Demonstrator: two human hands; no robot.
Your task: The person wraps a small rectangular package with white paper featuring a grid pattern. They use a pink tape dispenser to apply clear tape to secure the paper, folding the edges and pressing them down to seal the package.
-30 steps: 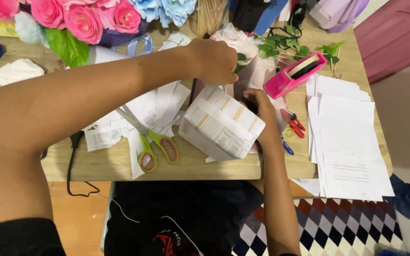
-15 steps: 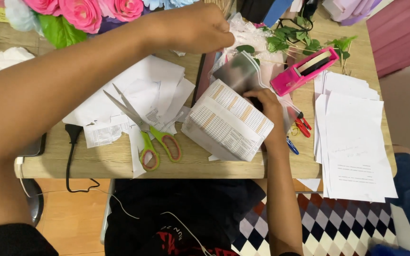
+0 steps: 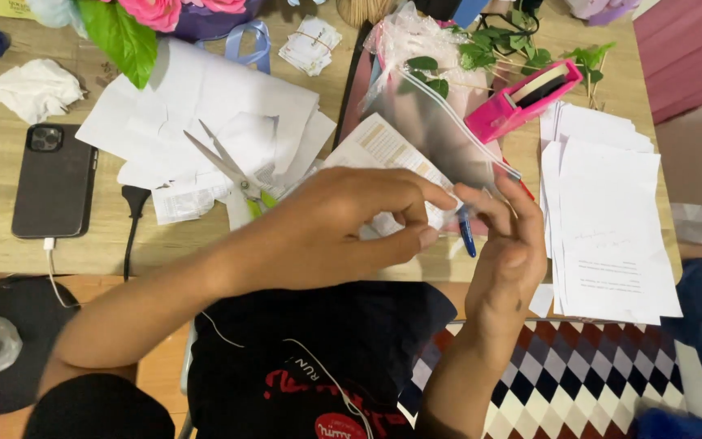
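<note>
Where papers (image 3: 205, 122) sprawl, wooden table (image 3: 10, 260) shows.

The clear plastic bag (image 3: 440, 122) is up off the tabletop, pinched at its lower end by both hands (left hand (image 3: 343, 223) from the left, right hand (image 3: 509, 236) from the right). It's see-through with a white strip along its right side, tilted, running up toward the far edge. The white printed box (image 3: 383, 150) lies flat and angled just under it, near the front edge, partly hidden behind the left hand.
</note>
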